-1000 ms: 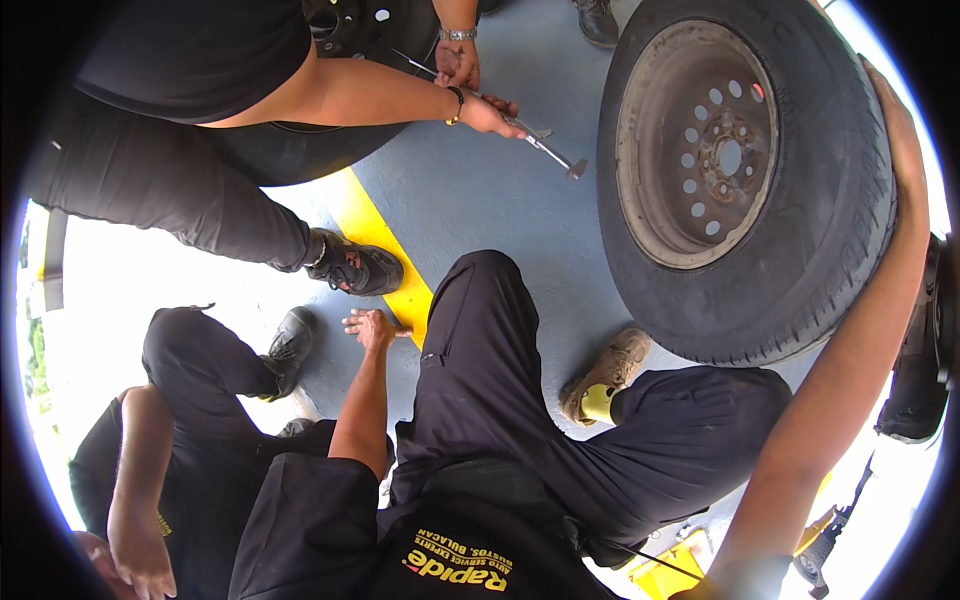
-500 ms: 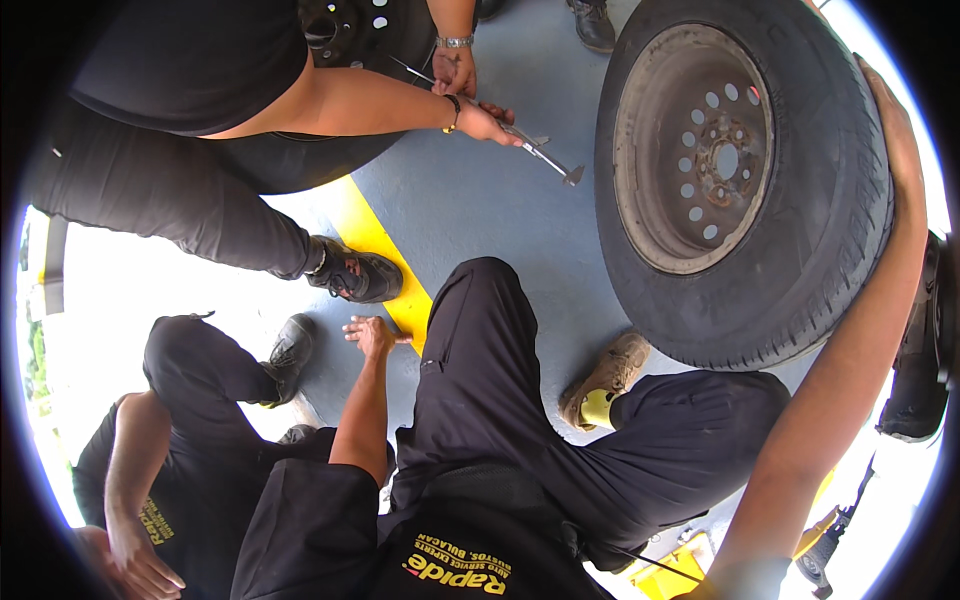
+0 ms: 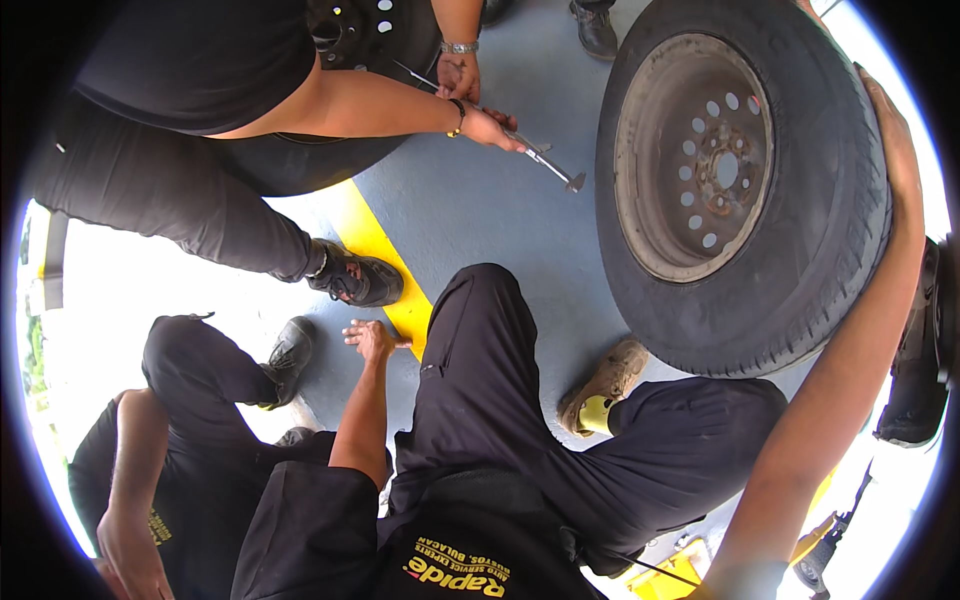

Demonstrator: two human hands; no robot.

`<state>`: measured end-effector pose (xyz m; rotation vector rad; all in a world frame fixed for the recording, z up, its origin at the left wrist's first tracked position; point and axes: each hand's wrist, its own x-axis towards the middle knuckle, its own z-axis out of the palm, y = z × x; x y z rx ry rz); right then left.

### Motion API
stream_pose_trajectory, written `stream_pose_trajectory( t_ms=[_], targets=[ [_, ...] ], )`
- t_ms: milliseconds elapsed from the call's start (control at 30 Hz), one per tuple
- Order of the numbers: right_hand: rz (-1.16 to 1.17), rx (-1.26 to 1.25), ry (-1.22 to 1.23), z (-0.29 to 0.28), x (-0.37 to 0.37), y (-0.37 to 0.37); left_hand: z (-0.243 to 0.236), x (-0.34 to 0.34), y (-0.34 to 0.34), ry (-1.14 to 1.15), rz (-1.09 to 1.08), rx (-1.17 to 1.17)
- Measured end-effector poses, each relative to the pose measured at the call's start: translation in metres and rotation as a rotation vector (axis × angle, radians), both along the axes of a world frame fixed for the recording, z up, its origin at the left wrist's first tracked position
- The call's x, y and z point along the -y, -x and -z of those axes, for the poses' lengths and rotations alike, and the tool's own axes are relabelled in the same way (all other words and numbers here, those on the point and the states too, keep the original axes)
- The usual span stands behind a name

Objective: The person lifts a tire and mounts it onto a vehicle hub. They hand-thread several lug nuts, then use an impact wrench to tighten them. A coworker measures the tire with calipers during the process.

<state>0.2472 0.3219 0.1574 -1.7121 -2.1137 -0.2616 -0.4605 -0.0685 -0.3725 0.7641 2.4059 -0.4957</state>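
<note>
A car wheel, a worn black tire on a rusty steel rim, stands at the right. My right hand lies along the far right side of its tread, fingers stretched out flat against the rubber; some fingers are partly hidden. On the left, my left hand hangs beside my raised knee with its fingers spread and nothing in them. Beyond my knees, a co-worker's hand holds a metal caliper, its jaws pointing toward the wheel without touching it.
Another wheel is behind the co-worker's arms. The co-worker's dark shoe rests by a yellow floor stripe. A second person sits close at my left. Something yellow lies low at the right.
The wheel and my hands stay nearly in place. The caliper's jaw end has turned and shifted slightly. At lower left, the seated person's hand has moved down.
</note>
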Motion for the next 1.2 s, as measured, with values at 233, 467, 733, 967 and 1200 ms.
stream_pose_trajectory(
  t_ms=[233,467,733,967,1200],
  targets=[
    [0.022,-0.06,-0.003,-0.004,0.011,0.011,0.013,-0.002,0.002,0.058,0.056,-0.029],
    [0.134,-0.141,0.073,-0.009,0.022,0.034,0.008,-0.005,-0.003,0.059,0.02,-0.036],
    [0.068,-0.096,0.048,-0.006,-0.001,-0.008,0.007,-0.005,0.0,0.049,0.081,-0.021],
    [0.058,-0.09,0.06,-0.006,0.005,0.011,0.008,-0.003,0.002,0.044,0.042,-0.031],
    [0.028,-0.133,0.071,-0.01,0.012,0.011,0.006,-0.008,-0.004,0.059,0.016,-0.017]
  ],
)
